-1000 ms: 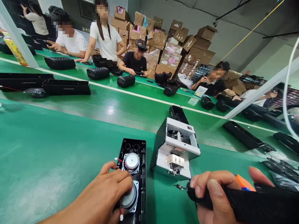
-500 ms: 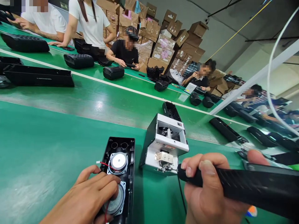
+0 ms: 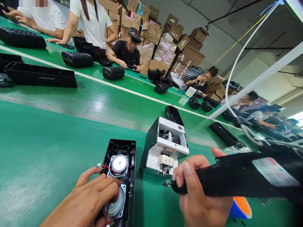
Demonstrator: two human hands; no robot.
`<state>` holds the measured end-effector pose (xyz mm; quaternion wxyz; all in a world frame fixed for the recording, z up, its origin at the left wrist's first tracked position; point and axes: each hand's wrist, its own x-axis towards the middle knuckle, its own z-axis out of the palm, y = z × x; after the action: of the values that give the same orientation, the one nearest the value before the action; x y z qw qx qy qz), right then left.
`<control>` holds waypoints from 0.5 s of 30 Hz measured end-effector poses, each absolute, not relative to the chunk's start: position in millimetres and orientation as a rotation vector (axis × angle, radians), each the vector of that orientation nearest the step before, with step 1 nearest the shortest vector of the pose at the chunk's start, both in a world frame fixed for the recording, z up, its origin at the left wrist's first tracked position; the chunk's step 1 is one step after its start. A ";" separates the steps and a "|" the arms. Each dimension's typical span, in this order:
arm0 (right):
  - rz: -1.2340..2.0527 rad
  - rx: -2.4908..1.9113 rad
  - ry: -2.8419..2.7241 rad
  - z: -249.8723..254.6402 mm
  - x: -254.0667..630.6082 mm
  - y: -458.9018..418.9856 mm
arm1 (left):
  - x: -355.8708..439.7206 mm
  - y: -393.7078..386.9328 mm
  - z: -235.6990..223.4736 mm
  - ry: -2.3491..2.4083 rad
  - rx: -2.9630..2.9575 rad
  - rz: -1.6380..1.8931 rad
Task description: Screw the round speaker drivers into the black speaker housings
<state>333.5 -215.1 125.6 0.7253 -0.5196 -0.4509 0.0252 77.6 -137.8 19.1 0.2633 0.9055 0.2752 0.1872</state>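
An open black speaker housing point(image 3: 131, 176) lies on the green bench in front of me, with two round speaker drivers set in it. The far driver point(image 3: 119, 164) has a silver centre and a red wire. My left hand point(image 3: 91, 198) rests on the near driver point(image 3: 117, 205) and presses it down, fingers spread. My right hand point(image 3: 196, 195) grips a black electric screwdriver point(image 3: 236, 178), its bit pointing left just below the screw feeder point(image 3: 165, 148), a small grey and white box to the right of the housing.
A white cable point(image 3: 234, 72) rises from the screwdriver. Black soundbar housings point(image 3: 40, 77) and small black speakers point(image 3: 113, 72) sit on the green conveyor point(image 3: 78, 104). Several people work across it, with stacked cardboard boxes point(image 3: 165, 41) behind. More black parts point(image 3: 224, 134) lie at right.
My right hand drew the screwdriver's tip back from the feeder's front and a little to the left. The view shifted slightly. My left hand stayed on the near driver.
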 end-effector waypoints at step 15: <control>-0.028 -1.164 -0.925 124.8 333.4 -200.6 | 81.7 -140.5 31.6 0.752 2.419 0.468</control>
<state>333.4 -200.6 124.8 0.7360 -0.5300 -0.4210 -0.0128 81.7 -140.5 31.6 0.2791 0.9018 0.2802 0.1743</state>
